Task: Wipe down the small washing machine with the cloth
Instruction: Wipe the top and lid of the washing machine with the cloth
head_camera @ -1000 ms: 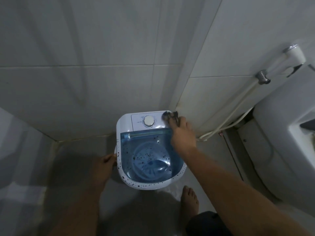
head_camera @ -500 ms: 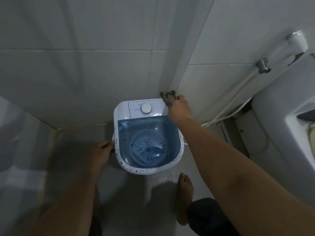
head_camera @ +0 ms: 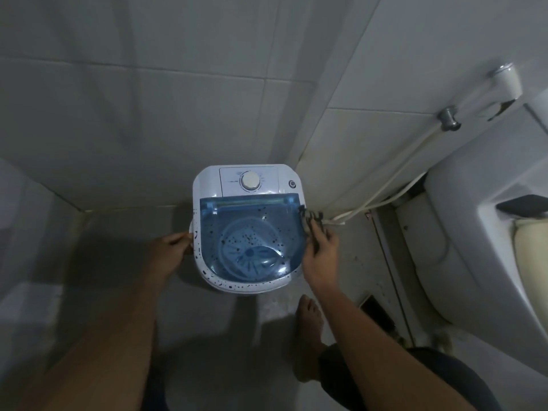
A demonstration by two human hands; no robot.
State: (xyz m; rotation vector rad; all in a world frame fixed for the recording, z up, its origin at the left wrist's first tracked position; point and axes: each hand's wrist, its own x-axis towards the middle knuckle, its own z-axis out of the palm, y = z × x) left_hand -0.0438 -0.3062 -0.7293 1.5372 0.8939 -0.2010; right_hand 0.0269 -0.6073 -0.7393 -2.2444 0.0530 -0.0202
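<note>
Cloth pressed to the right edge of the small washing machine.

The washing machine (head_camera: 247, 226) stands on the floor (head_camera: 118, 232) in the corner of the tiled walls (head_camera: 148, 99) (its blue lid (head_camera: 252, 232) is speckled with dark spots). The right hand (head_camera: 321, 256) clutches the dark cloth (head_camera: 311, 223) against the machine's right rim, beside the lid's hinge end. The left hand (head_camera: 169, 250) grips the handle on the machine's left side. A white hose (head_camera: 385, 188) runs along the right wall toward a toilet (head_camera: 474, 232).

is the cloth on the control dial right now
No, the cloth is at the washer's right edge in the right hand; the dial is bare.
</note>
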